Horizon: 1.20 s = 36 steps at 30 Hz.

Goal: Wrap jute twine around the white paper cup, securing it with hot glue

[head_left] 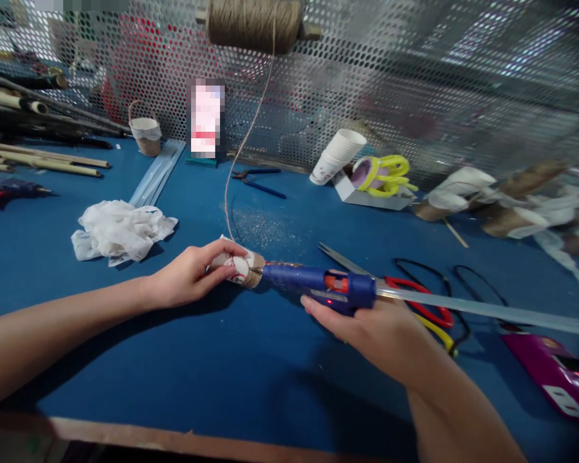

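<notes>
Lying on its side in my left hand (188, 273) is a small paper cup (238, 273), its one end wound with brown twine. My fingers close round the white printed part. My right hand (361, 325) grips a blue hot glue gun (313, 283) with a small red light on. The gun's nozzle points left and meets the twine-wrapped end of the cup; whether it touches cannot be made out. A long clear glue stick (487, 308) sticks out of the gun's back. Twine (245, 141) runs from the cup up to a large spool (253, 24).
Crumpled white lace (120, 228), glue sticks (157, 173) and a twine-trimmed cup basket (146, 135) lie left. Pliers (260, 181) and stacked paper cups (338, 154) stand behind. Red-handled scissors (422, 302) and a magenta power strip (545, 366) are right. Perforated metal backs the table.
</notes>
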### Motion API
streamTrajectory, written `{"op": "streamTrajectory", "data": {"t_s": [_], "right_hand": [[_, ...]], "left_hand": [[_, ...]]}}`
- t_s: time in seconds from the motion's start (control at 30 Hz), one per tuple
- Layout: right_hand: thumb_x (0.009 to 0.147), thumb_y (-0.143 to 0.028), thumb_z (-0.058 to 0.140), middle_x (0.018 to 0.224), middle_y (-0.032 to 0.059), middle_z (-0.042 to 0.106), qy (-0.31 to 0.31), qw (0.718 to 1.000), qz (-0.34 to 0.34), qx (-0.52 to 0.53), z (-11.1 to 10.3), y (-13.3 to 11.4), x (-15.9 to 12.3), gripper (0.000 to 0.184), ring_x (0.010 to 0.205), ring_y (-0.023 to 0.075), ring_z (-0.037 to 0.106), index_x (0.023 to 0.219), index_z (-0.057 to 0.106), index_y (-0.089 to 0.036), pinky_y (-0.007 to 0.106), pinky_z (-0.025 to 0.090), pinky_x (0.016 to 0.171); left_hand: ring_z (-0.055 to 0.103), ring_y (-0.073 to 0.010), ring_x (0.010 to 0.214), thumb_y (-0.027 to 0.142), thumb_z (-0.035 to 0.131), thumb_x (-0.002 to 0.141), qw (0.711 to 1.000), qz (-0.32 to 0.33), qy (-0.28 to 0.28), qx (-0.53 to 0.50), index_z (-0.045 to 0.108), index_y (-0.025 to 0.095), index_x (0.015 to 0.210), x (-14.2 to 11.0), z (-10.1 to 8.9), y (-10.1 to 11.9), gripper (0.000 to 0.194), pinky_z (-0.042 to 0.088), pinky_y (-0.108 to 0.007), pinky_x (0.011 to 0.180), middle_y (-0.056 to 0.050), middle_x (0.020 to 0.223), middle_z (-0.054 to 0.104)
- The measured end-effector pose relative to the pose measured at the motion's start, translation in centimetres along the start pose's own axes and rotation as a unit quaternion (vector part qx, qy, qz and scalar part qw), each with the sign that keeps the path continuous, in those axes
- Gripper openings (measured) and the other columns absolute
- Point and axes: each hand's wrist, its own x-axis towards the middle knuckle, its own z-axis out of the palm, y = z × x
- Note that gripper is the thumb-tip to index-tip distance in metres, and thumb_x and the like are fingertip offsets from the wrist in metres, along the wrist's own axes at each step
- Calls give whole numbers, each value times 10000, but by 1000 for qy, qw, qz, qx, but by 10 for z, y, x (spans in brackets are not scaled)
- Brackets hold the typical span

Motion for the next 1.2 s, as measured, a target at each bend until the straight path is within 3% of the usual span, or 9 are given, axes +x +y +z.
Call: {"op": "streamTrajectory", "data": {"t_s": [0.23,0.57,0.7,0.73,0.8,0.87,0.97,1.1,1.2], "right_hand": [[847,-118,442,500,-9,594,-35,999,29,-9,5,1,-8,280,534,142,579,843,697,-233,243,424,541],[867,-103,303,496,37,607,-34,998,36,23,-1,-1,0,451,501,184,580,764,719,-244,289,422,508],[865,-138,304,306,-26,387,-59,989,82,111,-4,1,-1,449,323,129,404,743,720,-255,259,360,427],[862,-159,318,294,-33,359,-65,982,103,144,-4,1,-1,431,314,128,389,739,718,-263,262,351,421],[849,-241,380,345,-18,448,-81,959,165,215,-3,2,-2,354,342,140,435,725,710,-269,278,353,419],[823,-341,463,487,9,591,-99,923,255,269,0,2,-1,265,426,163,523,720,695,-264,291,385,437],[788,-407,549,583,13,650,-114,871,363,310,2,0,2,209,538,191,599,702,664,-256,298,438,470],[769,-416,569,470,-10,597,-124,822,412,374,1,1,8,242,480,189,586,590,614,-259,297,431,417],[763,-421,570,464,-11,599,-122,816,416,384,0,2,11,280,488,191,599,535,585,-258,295,444,423]], "left_hand": [[627,-137,804,248,433,915,1000,3,7,10,483,131,1122,0,0,1,243,475,-229,712,-64,974,667],[641,-145,820,230,427,915,999,21,5,29,475,131,1132,1,0,1,244,490,-248,734,-88,1020,663],[648,-158,876,224,432,914,998,39,-9,38,470,137,1139,1,-1,2,244,499,-252,762,-100,1051,661],[648,-161,892,223,435,913,998,45,-9,42,474,139,1135,1,-1,2,240,500,-250,767,-100,1058,659],[647,-165,913,218,441,911,997,53,-9,51,484,141,1125,0,-2,1,231,501,-247,776,-98,1059,657],[647,-165,916,211,445,909,996,62,-10,61,490,140,1123,0,-2,0,229,502,-245,779,-94,1044,659],[643,-164,925,193,445,908,994,82,-7,75,490,139,1130,0,-2,-1,233,499,-249,799,-95,1036,658],[636,-172,945,191,440,912,991,96,-7,90,491,134,1122,-1,-1,-3,223,494,-264,821,-105,1035,656],[636,-177,939,195,442,912,990,97,-7,99,491,136,1114,-1,-1,-4,216,497,-269,812,-111,1040,653]]}}
